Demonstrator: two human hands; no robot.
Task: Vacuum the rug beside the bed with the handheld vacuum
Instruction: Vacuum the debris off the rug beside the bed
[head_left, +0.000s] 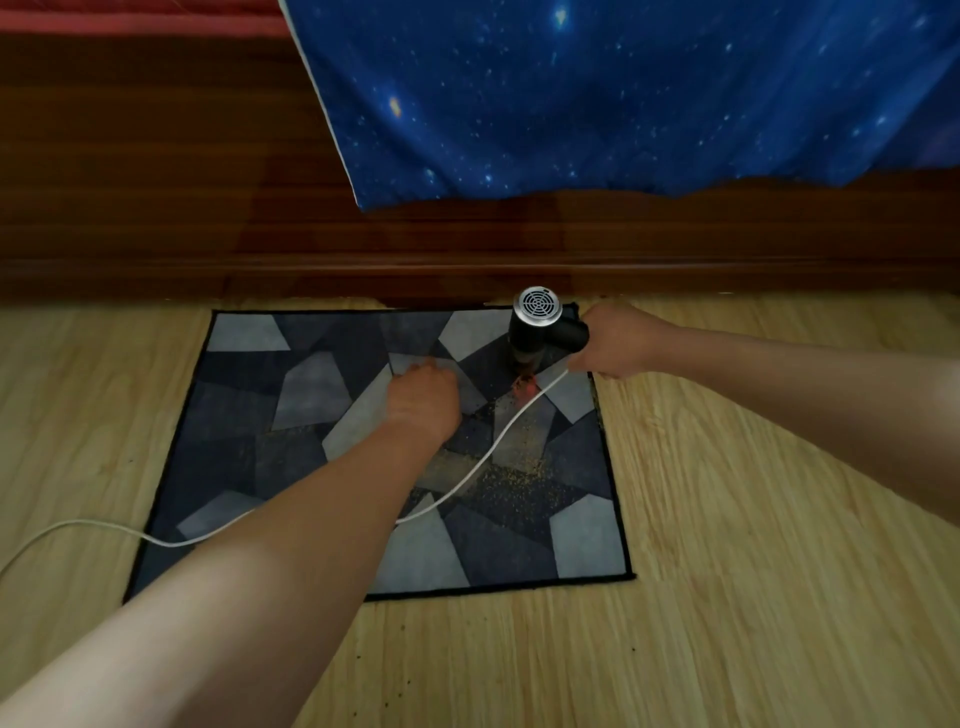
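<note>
Rug flat on wood floor, far edge against bed frame. Handheld vacuum upright at rug's far right corner, nozzle down on rug, red glow beneath. Right hand wrapped round its handle. Left hand on rug centre, fingers curled under; can't tell whether pinching anything. White cord runs from vacuum across rug, under left forearm, off left edge. Crumbs scattered toward rug's right edge. Starry blue sheet hangs over bed frame
</note>
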